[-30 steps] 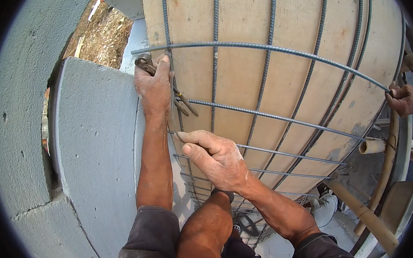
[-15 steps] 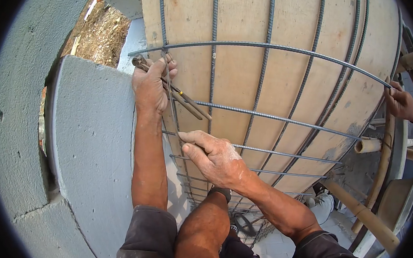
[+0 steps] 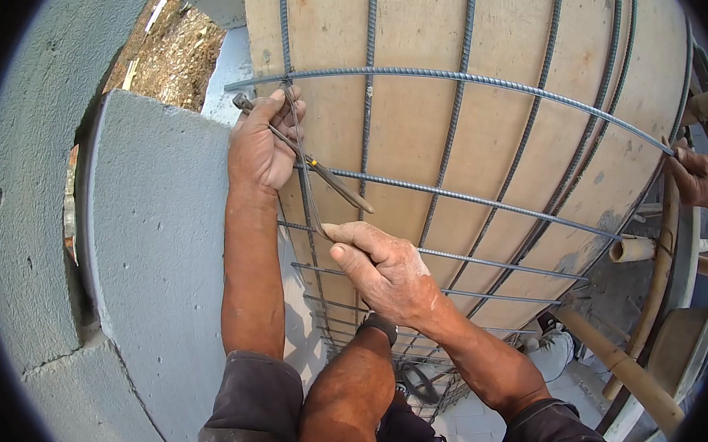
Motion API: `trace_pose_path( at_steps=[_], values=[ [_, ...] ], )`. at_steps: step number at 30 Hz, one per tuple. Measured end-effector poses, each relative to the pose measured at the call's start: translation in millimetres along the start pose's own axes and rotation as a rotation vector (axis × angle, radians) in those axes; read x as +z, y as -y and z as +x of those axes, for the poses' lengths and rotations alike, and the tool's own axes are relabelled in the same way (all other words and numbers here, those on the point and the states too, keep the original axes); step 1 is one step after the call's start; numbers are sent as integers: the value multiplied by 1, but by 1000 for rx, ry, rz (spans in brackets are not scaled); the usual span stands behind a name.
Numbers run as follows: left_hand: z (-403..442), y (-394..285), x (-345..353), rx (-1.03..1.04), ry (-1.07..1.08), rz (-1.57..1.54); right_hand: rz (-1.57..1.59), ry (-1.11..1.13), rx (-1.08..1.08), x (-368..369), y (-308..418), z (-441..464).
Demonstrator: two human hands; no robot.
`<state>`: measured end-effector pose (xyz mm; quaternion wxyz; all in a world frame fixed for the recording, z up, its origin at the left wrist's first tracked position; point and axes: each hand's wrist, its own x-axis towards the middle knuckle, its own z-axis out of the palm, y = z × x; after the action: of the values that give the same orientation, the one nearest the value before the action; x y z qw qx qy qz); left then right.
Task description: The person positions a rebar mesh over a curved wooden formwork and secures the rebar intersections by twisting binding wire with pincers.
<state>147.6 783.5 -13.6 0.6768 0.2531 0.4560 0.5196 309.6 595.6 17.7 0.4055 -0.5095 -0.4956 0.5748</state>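
My left hand (image 3: pixel 263 146) is closed around steel pincers (image 3: pixel 340 186), their handles pointing down and right. Its fingertips are at a thin tie wire (image 3: pixel 305 165), just below where the top horizontal rebar (image 3: pixel 412 73) crosses an upright rebar (image 3: pixel 284 30). From that crossing the doubled wire runs down to my right hand (image 3: pixel 383 273), which pinches its lower end between thumb and forefinger. Part of the pincers is hidden by my left palm. Another person's hand (image 3: pixel 697 179) grips the right end of the top bar.
Pale plywood (image 3: pixel 418 30) stands behind the rebar grid. A grey block wall (image 3: pixel 159 225) rises close on the left. Bamboo poles (image 3: pixel 620 371) and a drop to a tiled floor (image 3: pixel 479 423) lie at right and below. A bare limb with a dark band (image 3: pixel 352 391) shows at bottom centre.
My right hand has shifted slightly right with the wire end. The pincers have turned a little in my left hand, and their handles look closer together. The other person's hand still holds the bar.
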Motion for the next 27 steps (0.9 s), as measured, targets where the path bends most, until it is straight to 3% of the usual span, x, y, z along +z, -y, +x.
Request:
trace_pose_path(
  at_steps=[6,13,16,21,24,27],
  values=[
    [1,1,-2,-18,4,0,17,-78,-13,-19,-20,1],
    [-4,-4,13,-39,-79,92,-207,-54,-77,23,-44,17],
    [-3,-6,12,-63,-23,81,-217,-71,2,14,-50,17],
    [-6,3,24,114,-36,183,-163,-98,38,-8,-54,12],
    [-4,10,29,224,-44,290,-225,-118,-45,-3,-51,11],
    [-10,15,31,313,-108,493,-202,-105,30,-6,-53,7]
  ],
)
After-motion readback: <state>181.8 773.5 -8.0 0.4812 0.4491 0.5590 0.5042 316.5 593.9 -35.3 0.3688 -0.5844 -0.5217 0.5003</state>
